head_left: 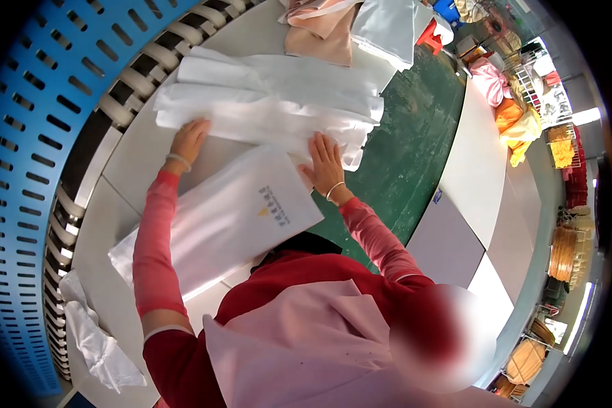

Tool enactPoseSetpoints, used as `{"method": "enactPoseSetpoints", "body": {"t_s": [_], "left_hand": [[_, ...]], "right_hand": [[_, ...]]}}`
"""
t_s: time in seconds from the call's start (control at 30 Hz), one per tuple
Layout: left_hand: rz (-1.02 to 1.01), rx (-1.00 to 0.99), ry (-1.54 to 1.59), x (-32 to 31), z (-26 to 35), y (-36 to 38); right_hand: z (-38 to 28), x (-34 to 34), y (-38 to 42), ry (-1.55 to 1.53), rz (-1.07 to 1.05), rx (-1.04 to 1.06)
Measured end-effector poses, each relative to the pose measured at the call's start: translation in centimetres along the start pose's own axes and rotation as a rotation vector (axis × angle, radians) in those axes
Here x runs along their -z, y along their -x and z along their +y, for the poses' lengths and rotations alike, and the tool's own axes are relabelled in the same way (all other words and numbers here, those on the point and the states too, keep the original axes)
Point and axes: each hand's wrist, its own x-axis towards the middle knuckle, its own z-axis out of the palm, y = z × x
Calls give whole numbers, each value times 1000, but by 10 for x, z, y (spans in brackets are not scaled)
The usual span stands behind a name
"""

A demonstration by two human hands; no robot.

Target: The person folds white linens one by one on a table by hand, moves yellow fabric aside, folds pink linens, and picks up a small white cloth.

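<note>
A long white cloth (272, 102), folded in loose lengthwise layers, lies across the table. My left hand (190, 141) rests on its near edge at the left end, fingers extended. Nearer its right end, my right hand (325, 162) lies flat on the cloth with the fingers a little apart. Neither hand is wrapped round anything. Between my forearms and close to my body is a flat white plastic-looking bag (217, 211) with grey printed characters and a small orange mark. My right thumb is close to the bag's upper corner.
Folded peach cloth (319, 37) and pale folded cloth (384, 30) lie at the far table end. A crumpled white cloth (102, 347) is at lower left. A blue slotted guard (68, 102) and rollers border the left side. Green floor (415, 136) shows at right.
</note>
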Motion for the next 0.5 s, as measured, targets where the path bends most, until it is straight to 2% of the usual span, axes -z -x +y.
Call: {"method": "enactPoseSetpoints", "body": {"t_s": [0.1, 0.17, 0.2, 0.27, 0.3, 0.4, 0.43, 0.5], "left_hand": [[-24, 49, -372, -2, 7, -44], [73, -6, -397, 0, 2, -63], [115, -30, -407, 1, -3, -66], [18, 18, -479, -2, -21, -75], [-42, 44, -521, -3, -28, -78], [-103, 79, -516, -1, -37, -93], [-125, 98, -515, 2, -37, -97], [-175, 145, -516, 7, -34, -99]], "right_hand": [[13, 23, -15, 113, 76, -81], [24, 33, -26, 180, 132, -134], [38, 31, -31, 187, 167, -89], [77, 22, -46, 198, 233, 2], [85, 31, -57, 154, 366, 131], [87, 58, -72, -32, 270, 250], [77, 70, -71, -29, 180, 245], [66, 54, -65, -19, 81, 338]]}}
